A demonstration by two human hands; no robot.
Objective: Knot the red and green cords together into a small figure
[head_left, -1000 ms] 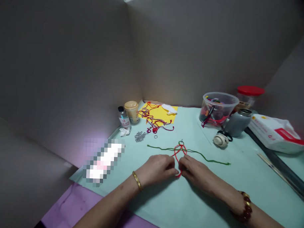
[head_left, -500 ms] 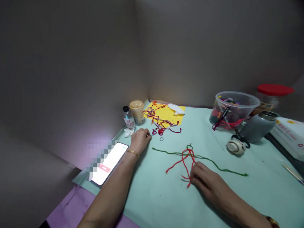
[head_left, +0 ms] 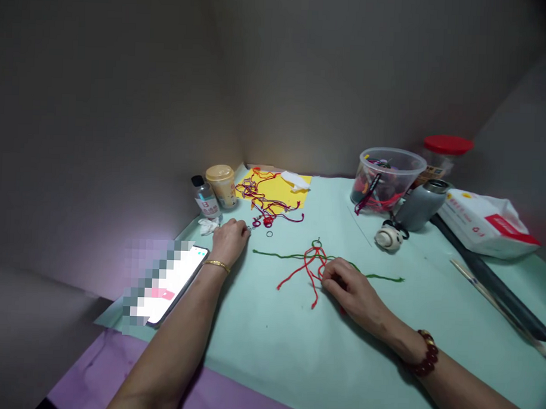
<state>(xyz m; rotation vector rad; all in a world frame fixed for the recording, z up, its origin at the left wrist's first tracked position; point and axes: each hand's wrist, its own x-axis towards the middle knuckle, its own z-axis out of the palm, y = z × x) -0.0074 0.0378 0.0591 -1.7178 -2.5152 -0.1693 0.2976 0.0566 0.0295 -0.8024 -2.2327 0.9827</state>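
Right hand (head_left: 353, 291) pinches the red cord (head_left: 291, 277), probably to steady it, but can't tell if left hand (head_left: 229, 240) grips anything.

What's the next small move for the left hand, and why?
Probably have the left hand pinch one of the small round silver metal rings: its fingertips are right beside them, while the right hand is at the bright red twisted cords. Whether the left already grips one is hidden.
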